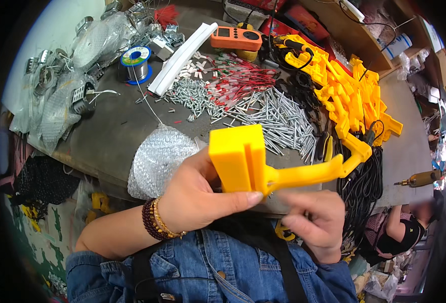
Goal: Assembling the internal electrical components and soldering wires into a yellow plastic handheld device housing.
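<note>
My left hand (195, 189) is closed around a yellow plastic housing (238, 159), a box-shaped body with a slot down its side, held up in front of my chest. A curved yellow arm, like a handle, runs from the housing to the right. Below this arm is my right hand (316, 222), its thumb and index finger apart and the other fingers curled. The index fingertip is smeared by motion, and I see nothing between the fingers. Beyond my left hand, a bubble-wrap bundle (162, 156) lies at the table's near edge.
Silver screws (288, 121), red-and-white wired parts (243, 76) and small white blocks cover the middle of the table (107, 126). Yellow plastic parts (354, 96) and black cables (361, 192) pile at right. A solder spool (136, 63), a white strip and an orange meter (236, 38) stand behind. Another person sits at lower right.
</note>
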Demonstrator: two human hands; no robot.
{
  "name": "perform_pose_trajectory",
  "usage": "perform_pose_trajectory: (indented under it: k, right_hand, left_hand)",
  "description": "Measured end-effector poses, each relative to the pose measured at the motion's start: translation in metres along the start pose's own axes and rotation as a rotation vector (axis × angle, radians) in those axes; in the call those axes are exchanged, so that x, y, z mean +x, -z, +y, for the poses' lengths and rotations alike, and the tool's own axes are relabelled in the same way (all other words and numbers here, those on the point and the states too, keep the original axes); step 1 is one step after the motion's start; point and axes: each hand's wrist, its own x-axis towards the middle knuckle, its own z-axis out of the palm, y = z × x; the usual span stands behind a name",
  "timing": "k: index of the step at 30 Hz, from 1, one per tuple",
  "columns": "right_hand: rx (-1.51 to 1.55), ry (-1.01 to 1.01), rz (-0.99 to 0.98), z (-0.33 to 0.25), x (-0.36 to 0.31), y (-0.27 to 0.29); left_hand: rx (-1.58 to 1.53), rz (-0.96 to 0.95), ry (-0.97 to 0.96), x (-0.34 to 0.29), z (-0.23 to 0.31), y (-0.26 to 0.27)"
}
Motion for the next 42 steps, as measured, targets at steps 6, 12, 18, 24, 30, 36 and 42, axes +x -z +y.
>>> perform_pose_trajectory:
  k: [6,12,18,24,30,36,42]
  right_hand:
    - [-1.057,0.496,0.037,-0.014,0.011,0.005]
    - [-0.869,0.393,0.062,0.024,-0.003,0.028]
    - [-0.835,0.287,-0.005,0.061,-0.014,0.020]
    - [-0.770,0.248,-0.011,0.072,-0.018,0.018]
    - [-0.754,0.248,-0.023,0.073,-0.010,0.009]
    - [-0.742,0.254,-0.041,0.072,-0.009,0.013]
    - [-0.721,0.260,-0.039,0.075,-0.005,0.011]
  left_hand:
    - [-0.186,-0.101,0.213,0.017,0.014,-0.005]
    - [0.849,-0.184,-0.275,0.023,0.033,0.024]
    - [1.358,-0.308,-0.289,0.027,-0.010,0.018]
    - [1.295,-0.270,-0.245,0.029,-0.015,0.019]
    - [1.276,-0.293,-0.145,0.029,-0.011,0.020]
    - [1.219,-0.257,-0.187,0.025,-0.016,0.019]
    - [1.259,-0.215,-0.192,0.023,-0.013,0.014]
